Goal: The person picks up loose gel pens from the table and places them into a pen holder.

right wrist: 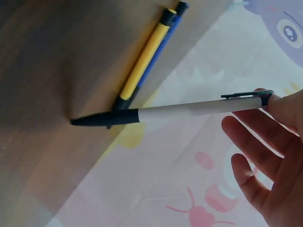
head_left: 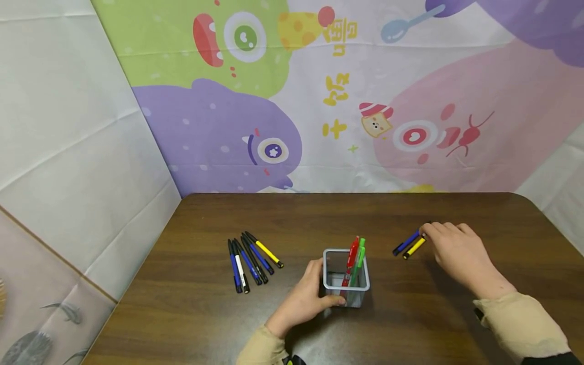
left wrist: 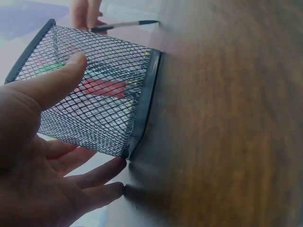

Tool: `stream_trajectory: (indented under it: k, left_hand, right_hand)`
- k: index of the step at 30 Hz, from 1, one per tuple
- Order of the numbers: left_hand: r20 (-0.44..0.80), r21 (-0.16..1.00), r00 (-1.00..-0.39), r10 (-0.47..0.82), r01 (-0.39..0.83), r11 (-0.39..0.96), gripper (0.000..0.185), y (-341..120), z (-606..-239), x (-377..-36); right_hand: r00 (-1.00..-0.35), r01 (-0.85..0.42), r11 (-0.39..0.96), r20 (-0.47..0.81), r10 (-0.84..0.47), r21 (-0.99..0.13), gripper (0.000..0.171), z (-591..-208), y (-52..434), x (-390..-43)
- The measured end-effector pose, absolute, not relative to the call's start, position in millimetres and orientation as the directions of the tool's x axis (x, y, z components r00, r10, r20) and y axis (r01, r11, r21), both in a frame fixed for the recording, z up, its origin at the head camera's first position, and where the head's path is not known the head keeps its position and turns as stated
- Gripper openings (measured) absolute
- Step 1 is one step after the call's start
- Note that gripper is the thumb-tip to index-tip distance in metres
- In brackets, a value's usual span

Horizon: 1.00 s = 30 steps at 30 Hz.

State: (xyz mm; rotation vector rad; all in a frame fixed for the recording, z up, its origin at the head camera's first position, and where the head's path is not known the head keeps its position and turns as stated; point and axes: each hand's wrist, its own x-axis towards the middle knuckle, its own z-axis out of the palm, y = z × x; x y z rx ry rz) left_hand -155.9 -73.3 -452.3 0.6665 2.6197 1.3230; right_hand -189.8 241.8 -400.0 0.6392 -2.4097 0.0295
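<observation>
My left hand (head_left: pixel 303 303) steadies a square wire-mesh pen cup (head_left: pixel 345 278) at the near middle of the dark wood-grain worktop (head_left: pixel 456 314), thumb pressed flat on one mesh wall and fingers spread loosely along its base, while my right hand (head_left: pixel 456 251) pinches the clip end of a white pen (right wrist: pixel 199 108) with a black tip, just above a yellow pen (head_left: pixel 414 248) and a blue pen (head_left: pixel 406 243) that lie side by side touching on the worktop. A red pen (head_left: pixel 352 259) and a green pen (head_left: pixel 359 258) already stand tilted inside the cup. The cup is light, open mesh with a solid dark rim; the pens are slim, smooth plastic barrels. I judge my fingertip hold on the white pen thin enough that it could slip and roll, and the loosely steadied cup could tip under a careless knock. A bundle of six pens (head_left: pixel 251 259) lies well apart to the left.
</observation>
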Motion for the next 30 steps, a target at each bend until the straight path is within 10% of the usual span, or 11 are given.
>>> stream_trajectory:
  k: [20, 30]
  left_hand:
    - [0.084, 0.792, -0.894, 0.440, 0.327, 0.515, 0.082, -74.2, -453.3, -155.9]
    - [0.094, 0.782, -0.894, 0.438, 0.339, 0.524, 0.081, -73.7, -452.6, -155.7]
  right_hand:
    - [-0.698, -0.484, 0.874, 0.621, -0.356, -0.044, 0.013, -359.8, 204.8, -174.6]
    - [-0.556, -0.590, 0.802, 0.769, -0.316, -0.098, 0.028, -336.0, 187.0, -167.3]
